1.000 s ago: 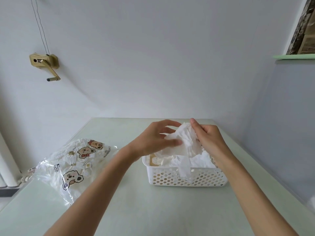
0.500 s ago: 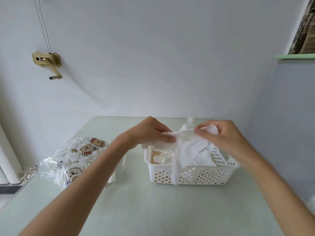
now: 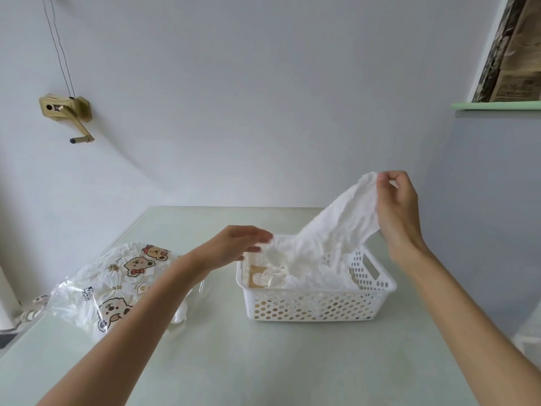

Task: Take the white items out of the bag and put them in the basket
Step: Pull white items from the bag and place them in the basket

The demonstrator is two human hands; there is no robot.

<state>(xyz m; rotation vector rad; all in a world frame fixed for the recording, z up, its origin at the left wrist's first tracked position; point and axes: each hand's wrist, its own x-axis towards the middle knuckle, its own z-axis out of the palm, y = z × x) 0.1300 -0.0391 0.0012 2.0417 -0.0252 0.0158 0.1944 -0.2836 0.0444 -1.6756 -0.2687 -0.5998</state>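
A white cloth [image 3: 330,230] stretched up out of the white basket [image 3: 316,306], its top end pinched by the right hand [image 3: 395,209] toward two o'clock, fingers clenched on it. The left hand [image 3: 237,244], at the basket's ten o'clock corner, touched the cloth's lower end with fingers nearly straight. More white items [image 3: 272,278] lay inside. The bear-print bag [image 3: 117,279] lay on the bench [image 3: 234,361] at nine o'clock, well apart from the basket.

Both arms reached forward.
The right hand [image 3: 395,213] was raised, fingers curled in a pinch; the left hand [image 3: 237,245] stretched low, fingers straight.
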